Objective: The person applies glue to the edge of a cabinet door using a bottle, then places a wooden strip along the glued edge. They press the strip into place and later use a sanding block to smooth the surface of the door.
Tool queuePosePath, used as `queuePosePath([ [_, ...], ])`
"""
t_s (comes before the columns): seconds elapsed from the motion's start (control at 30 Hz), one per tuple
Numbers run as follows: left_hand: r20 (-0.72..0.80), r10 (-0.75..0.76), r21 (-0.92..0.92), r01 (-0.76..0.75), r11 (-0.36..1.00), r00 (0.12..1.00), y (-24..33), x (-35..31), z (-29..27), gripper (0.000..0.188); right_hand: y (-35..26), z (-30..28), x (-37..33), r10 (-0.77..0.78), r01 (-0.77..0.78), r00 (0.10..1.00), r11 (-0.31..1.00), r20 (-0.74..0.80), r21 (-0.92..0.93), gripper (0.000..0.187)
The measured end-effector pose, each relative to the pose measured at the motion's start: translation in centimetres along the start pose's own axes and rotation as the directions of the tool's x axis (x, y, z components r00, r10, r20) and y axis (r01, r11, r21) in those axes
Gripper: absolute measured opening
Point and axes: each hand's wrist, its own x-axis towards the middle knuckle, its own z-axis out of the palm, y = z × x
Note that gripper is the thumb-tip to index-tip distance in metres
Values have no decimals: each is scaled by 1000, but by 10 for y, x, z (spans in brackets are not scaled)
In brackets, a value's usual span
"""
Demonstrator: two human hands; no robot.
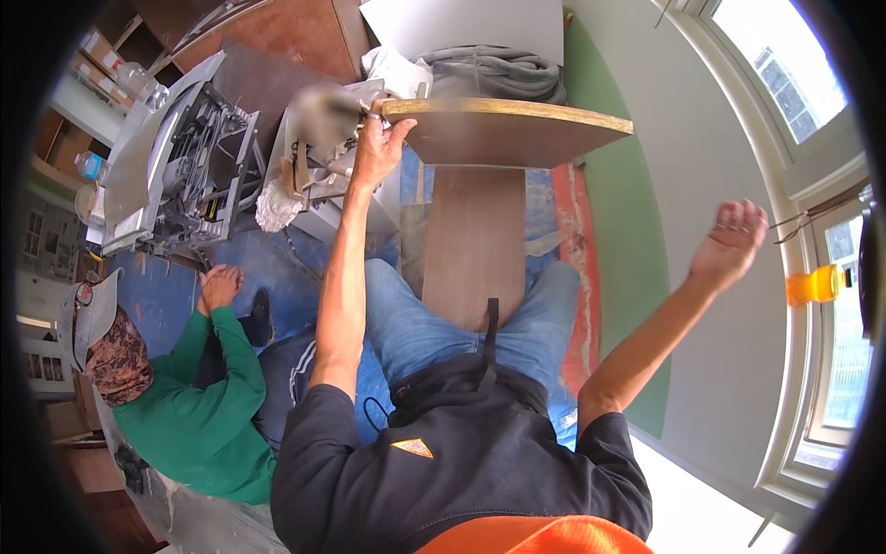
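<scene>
While the left grip (377, 152) clasps the board (531, 138), the right grip (728, 247), well apart, looks empty. Grasping seems done, release not.

You have a board (517, 145) with a smooth, matt brown face and a rougher, wood-like pale edge, a matt wood-look panel (474, 231), faded denim jeans (415, 319), and a glossy, translucent orange plastic bottle (814, 286).

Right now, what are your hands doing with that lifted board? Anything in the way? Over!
Left hand gripping board by its left end. Right hand raised, off it. Maybe in the way: second board between the legs.
</scene>
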Motion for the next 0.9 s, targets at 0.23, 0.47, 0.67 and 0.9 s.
queuePosePath([
  [0.23,-14,-38,-75,37,997,999,-3,-11,3,30,61,120,-76,126,49,939,870,319,-490,16],
  [0.47,-116,52,45,-47,998,992,-11,-19,9,30,86,134,-133,211,97,869,815,448,-572,13],
  [0.67,-69,-75,-46,72,996,995,-3,-24,5,34,163,101,-259,757,-292,483,614,440,-734,21],
  [0.9,-74,-78,-67,73,995,994,-3,-23,4,35,207,79,-317,848,-427,358,520,390,-739,25],
])
